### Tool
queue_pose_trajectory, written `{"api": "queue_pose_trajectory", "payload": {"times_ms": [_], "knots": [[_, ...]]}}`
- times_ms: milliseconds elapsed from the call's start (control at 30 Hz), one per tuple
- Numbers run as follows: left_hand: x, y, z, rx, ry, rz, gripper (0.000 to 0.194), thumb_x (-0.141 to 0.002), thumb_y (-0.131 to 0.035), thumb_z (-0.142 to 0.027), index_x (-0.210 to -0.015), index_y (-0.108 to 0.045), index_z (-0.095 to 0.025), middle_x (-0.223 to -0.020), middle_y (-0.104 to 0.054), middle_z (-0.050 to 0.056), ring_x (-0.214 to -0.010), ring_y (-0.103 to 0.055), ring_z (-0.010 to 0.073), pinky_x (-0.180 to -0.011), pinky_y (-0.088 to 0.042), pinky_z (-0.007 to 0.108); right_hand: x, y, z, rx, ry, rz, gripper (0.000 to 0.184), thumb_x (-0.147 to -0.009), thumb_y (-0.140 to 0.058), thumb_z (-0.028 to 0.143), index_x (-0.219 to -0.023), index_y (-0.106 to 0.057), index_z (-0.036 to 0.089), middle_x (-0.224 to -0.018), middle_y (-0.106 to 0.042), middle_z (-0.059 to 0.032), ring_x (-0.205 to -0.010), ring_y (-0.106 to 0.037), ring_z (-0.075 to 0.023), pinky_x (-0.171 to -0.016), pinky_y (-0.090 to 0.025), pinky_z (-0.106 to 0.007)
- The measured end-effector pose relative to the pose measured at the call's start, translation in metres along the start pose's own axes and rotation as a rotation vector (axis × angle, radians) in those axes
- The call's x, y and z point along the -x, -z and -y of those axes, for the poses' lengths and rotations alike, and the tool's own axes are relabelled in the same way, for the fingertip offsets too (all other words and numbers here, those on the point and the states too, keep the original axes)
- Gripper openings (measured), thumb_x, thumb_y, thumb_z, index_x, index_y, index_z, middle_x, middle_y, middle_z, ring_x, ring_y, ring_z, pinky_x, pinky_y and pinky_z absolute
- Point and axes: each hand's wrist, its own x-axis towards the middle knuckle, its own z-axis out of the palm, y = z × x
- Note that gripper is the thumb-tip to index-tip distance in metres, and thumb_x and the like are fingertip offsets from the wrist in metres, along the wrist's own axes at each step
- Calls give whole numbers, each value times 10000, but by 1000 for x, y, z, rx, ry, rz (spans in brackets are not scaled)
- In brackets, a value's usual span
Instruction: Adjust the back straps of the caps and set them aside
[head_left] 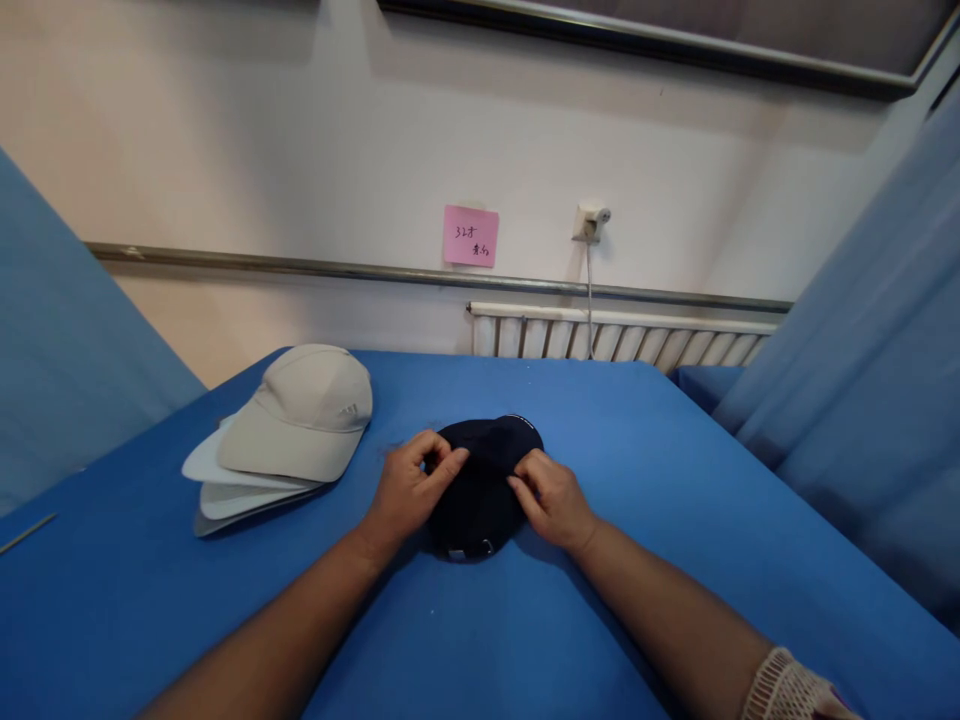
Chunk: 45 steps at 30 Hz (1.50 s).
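A dark navy cap (480, 490) lies on the blue table (645, 480), its back strap and buckle toward me. My left hand (409, 487) pinches the cap's left side, fingers curled onto the fabric. My right hand (551, 497) grips the cap's right side with its fingers bent over the crown. Both hands rest on the table beside the cap.
A stack of light caps (289, 425), beige on top, lies to the left. Blue curtains (862, 400) hang on both sides. On the wall behind are a pink note (470, 236), a rail, a radiator (622, 338) and a socket with a cord.
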Motion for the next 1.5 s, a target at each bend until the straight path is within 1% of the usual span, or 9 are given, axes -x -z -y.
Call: {"api": "queue_pose_trajectory", "payload": {"times_ms": [133,333,500,767,867,1033,1267,1367,1500], "knots": [[-11,15,14,76,155,-72,296,-854,-520,-445,-733,-580,-182,-673,-542,-19,-649,-509,137,-631,-408,258,2,8,-8,-32,-73,-62,107,-865,-470,138,-786,-480,210,-728,-496,-1,-647,-483,-143,-618,-388,-278],[-12,26,17,-109,57,388,170,-766,-590,-344,-776,-657,-188,-750,-657,17,-710,-590,177,-669,-438,289,1,11,-19,-16,-138,-91,120,-823,-448,102,-812,-508,205,-765,-525,-14,-700,-516,-158,-658,-405,-285],[0,22,-2,-340,-91,523,183,-717,-638,-327,-843,-641,-194,-833,-653,29,-749,-581,195,-670,-416,299,1,11,-16,-34,-120,-76,115,-827,-453,110,-815,-515,205,-772,-539,-19,-703,-527,-159,-657,-413,-285],[6,11,-7,-485,-186,571,89,-733,-531,-180,-673,-593,-203,-691,-627,29,-630,-554,179,-595,-347,291,1,16,-5,-25,-8,6,61,-877,-530,242,-913,-551,198,-845,-592,-50,-771,-555,-188,-725,-435,-340],[7,13,-9,-423,-146,512,50,-739,-584,-251,-745,-608,-208,-735,-634,31,-655,-564,194,-590,-355,293,0,18,0,-29,27,7,135,-865,-552,243,-990,-565,197,-929,-622,-77,-852,-578,-214,-770,-447,-374],[13,3,-6,-349,-150,422,268,-722,-666,-353,-920,-580,-196,-900,-628,58,-816,-570,240,-680,-412,327,-1,13,9,-66,19,71,226,-830,-607,214,-1056,-594,204,-1025,-643,-84,-953,-590,-236,-845,-456,-419],[18,-35,10,-336,-167,393,97,-784,-521,-139,-866,-528,-190,-891,-627,71,-851,-568,235,-740,-428,346,2,-11,1,-298,-76,44,116,-853,-573,168,-925,-648,220,-891,-662,-38,-829,-625,-181,-756,-500,-343],[17,-41,13,-257,-122,402,89,-817,-489,-130,-844,-550,-188,-853,-640,67,-813,-588,220,-719,-431,329,2,-17,1,-349,-112,15,89,-844,-573,159,-870,-639,214,-811,-635,-20,-747,-610,-160,-685,-504,-298],[15,-40,11,-131,-92,371,49,-820,-529,-168,-799,-569,-188,-811,-640,45,-762,-593,193,-680,-432,297,2,-17,4,-352,-107,-2,107,-848,-558,150,-888,-631,217,-854,-642,-26,-800,-620,-165,-723,-521,-298]]}}
